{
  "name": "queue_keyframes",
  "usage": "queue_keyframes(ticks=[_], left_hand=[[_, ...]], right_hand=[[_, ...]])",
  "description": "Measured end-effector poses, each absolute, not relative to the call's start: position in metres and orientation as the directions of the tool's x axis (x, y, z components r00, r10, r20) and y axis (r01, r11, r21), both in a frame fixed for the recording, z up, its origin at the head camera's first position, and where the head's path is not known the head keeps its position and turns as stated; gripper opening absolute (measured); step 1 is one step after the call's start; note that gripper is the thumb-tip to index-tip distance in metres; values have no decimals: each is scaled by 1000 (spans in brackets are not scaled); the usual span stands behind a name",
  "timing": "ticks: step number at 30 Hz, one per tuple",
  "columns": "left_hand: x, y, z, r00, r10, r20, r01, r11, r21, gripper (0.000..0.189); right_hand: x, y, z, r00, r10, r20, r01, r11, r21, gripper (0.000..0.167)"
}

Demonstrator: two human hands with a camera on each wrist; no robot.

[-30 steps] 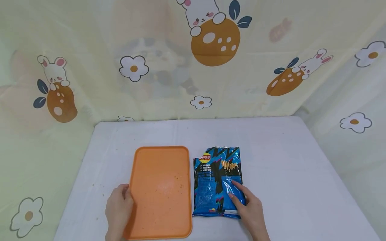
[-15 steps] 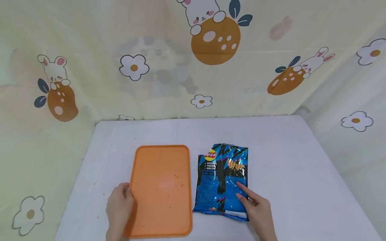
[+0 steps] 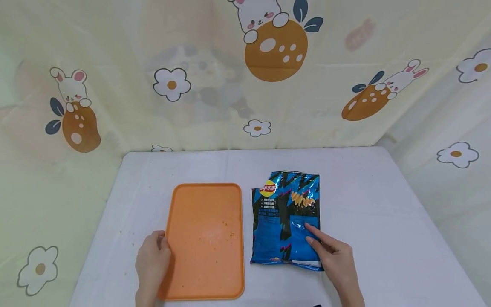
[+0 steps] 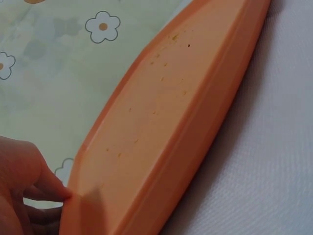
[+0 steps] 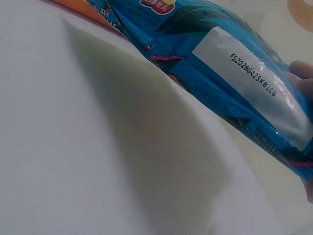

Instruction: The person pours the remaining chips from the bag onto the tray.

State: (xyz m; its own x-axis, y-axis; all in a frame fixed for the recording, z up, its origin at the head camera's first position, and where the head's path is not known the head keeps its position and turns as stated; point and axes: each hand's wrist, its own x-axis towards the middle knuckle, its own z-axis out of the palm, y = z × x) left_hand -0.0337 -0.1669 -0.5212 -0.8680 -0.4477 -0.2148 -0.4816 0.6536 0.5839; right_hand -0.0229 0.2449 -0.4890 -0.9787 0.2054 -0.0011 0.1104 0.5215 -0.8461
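An orange rectangular tray (image 3: 192, 213) with a low rim is scattered with small crumbs. My left hand (image 3: 152, 262) grips its left edge, the thumb over the rim in the left wrist view, where the tray (image 4: 146, 122) looks tilted. To the right of the tray, my right hand (image 3: 335, 256) holds a blue and black chip bag (image 3: 284, 243) by its right side. Thumb and index finger lie on the bag's printed face; the other fingers are partly hidden. In the right wrist view the chip bag (image 5: 195, 54) hangs over the table, casting a broad shadow.
Both things are over a white-covered table (image 3: 383, 234) with a few stray crumbs left of the tray. A printed curtain (image 3: 215, 128) with rabbits and flowers borders the back and sides. A small dark object (image 3: 317, 305) peeks in at the bottom edge.
My right hand has moved the chip bag rightward and then farther back, widening its gap from the tray. The left hand and tray stay nearly in place. A dark object now shows at the bottom.
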Motion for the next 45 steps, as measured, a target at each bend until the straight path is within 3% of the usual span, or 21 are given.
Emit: queue_keyframes(ticks=[12,23,33,45], left_hand=[[-33,-171,-521,-878,-425,-222,-465,643,608,31],[-31,-174,-524,-882,-420,-214,-456,647,611,31],[-33,-172,-525,-879,-426,-214,-461,646,609,31],[-32,-174,-527,-887,-419,-192,-441,649,620,31]], right_hand=[[-37,247,-467,-966,-7,257,-219,550,-806,34],[-54,240,-444,-854,-217,472,-507,549,-665,46],[-62,230,-428,-798,-341,498,-598,556,-577,47],[-77,226,-406,-683,-527,506,-730,488,-478,49]])
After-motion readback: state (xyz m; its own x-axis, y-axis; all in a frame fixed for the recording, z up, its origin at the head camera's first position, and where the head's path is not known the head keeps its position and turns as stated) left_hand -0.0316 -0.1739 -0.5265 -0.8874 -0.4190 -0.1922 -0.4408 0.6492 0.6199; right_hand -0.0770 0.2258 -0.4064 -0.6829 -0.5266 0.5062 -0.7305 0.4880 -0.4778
